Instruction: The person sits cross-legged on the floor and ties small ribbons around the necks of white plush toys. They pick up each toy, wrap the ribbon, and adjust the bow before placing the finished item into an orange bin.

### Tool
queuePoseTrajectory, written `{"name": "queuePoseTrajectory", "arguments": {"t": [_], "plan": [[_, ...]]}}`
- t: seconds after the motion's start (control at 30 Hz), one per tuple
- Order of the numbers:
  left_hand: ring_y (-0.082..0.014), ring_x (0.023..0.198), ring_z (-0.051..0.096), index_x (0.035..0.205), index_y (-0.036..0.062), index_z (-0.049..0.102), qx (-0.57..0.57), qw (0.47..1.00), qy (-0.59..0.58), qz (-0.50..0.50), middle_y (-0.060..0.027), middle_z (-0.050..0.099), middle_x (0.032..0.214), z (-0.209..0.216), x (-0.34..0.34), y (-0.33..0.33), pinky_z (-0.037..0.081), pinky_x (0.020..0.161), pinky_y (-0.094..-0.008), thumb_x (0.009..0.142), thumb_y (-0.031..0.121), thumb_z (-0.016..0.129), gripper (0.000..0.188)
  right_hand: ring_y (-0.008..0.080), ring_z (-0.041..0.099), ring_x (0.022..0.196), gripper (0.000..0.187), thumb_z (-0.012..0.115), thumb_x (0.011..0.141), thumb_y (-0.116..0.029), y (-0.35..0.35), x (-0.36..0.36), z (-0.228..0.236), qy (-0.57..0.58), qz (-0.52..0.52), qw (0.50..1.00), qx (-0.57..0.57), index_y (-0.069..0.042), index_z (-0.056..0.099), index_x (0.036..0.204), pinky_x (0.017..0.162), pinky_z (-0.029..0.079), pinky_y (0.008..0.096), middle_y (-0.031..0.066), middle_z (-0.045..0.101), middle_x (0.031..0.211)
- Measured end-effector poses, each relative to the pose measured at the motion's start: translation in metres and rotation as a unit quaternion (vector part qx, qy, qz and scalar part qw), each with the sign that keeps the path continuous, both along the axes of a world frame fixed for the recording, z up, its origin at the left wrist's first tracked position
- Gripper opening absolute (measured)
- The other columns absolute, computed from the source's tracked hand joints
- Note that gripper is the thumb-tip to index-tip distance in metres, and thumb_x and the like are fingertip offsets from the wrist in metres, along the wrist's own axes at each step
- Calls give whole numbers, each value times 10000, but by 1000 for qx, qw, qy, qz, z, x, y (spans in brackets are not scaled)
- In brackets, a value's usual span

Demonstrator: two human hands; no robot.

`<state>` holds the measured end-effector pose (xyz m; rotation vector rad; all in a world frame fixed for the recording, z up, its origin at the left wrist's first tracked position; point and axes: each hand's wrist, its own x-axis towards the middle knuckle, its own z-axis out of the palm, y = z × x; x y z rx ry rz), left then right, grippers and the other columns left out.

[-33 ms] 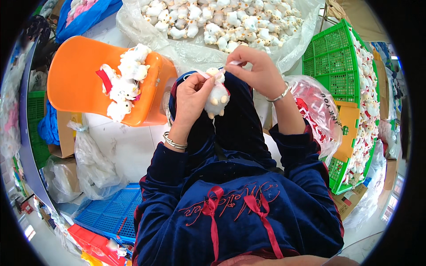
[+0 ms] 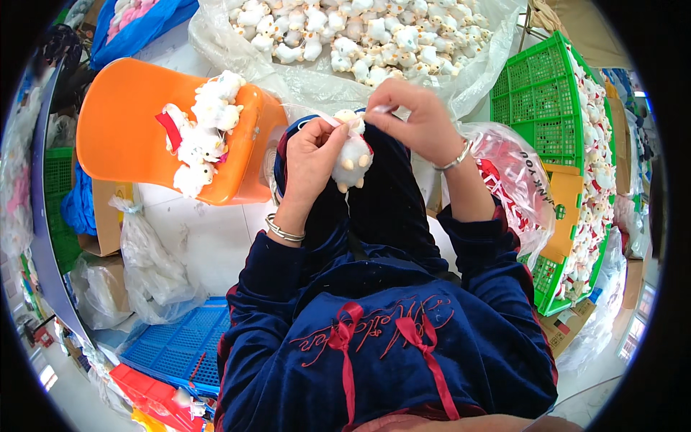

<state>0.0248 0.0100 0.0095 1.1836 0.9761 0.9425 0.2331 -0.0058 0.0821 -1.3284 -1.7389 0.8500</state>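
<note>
A small white plush toy (image 2: pixel 353 162) with pale cream feet hangs over my lap, with a bit of red at its side. At its neck my left hand (image 2: pixel 313 155) is closed, pinching a thin pale pink ribbon (image 2: pixel 330 119); a loose end trails out to the left. Just right of the toy's head, my right hand (image 2: pixel 417 122) is closed too, thumb and fingers pinching the ribbon's other part, of which a pale bit shows by the fingers. The exact fold of the ribbon between the fingertips is too small to make out.
An orange chair (image 2: pixel 129 122) at left carries several white plush toys (image 2: pixel 201 140). Ahead, a large clear plastic sheet (image 2: pixel 223 43) holds a heap of plush toys. At right are a bag of red pieces (image 2: pixel 497 180) and a green crate (image 2: pixel 536 101); a blue crate (image 2: pixel 173 345) stands lower left.
My right hand has shifted slightly down and toward me, its fingers closer to the toy's neck. A ribbon end now shows left of my left hand, which has kept its place.
</note>
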Motion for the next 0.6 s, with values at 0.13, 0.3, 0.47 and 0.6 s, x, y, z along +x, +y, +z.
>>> {"name": "queuePoseTrajectory", "arguments": {"t": [0.13, 0.3, 0.47, 0.6], "plan": [[-27, 754, 607, 940, 12, 697, -34, 998, -60, 7, 6, 701, 845, -7, 1, 0, 472, 670, -191, 973, 125, 720, 120, 198, 632, 833, 94, 717, 914, -107, -18, -13, -21, -11, 79, 997, -18, -19, 705, 948, 721, 497, 313, 87, 621, 870], [-39, 792, 616, 1000, 14, 692, -70, 990, -122, 11, -2, 707, 907, -5, 1, -4, 487, 711, -193, 987, 109, 701, 96, 155, 632, 867, 129, 704, 928, -143, -19, -11, -43, 124, 102, 981, -112, -17, 714, 950, 757, 504, 299, 84, 657, 900], [-43, 793, 619, 1015, 20, 697, -64, 988, -142, 2, 4, 705, 892, -8, 0, -7, 490, 723, -192, 989, 96, 696, 80, 138, 622, 725, 168, 729, 911, -161, -11, -16, -42, 63, 30, 986, -152, 1, 683, 911, 697, 511, 294, 65, 661, 764], [-63, 869, 629, 1015, 10, 698, -42, 988, -146, -6, -31, 701, 1012, -9, -2, -9, 502, 784, -211, 976, 69, 702, 71, 95, 570, 680, 149, 748, 899, -103, -3, -25, -39, 21, -26, 985, -169, -26, 626, 935, 633, 483, 264, 7, 626, 779]]}}
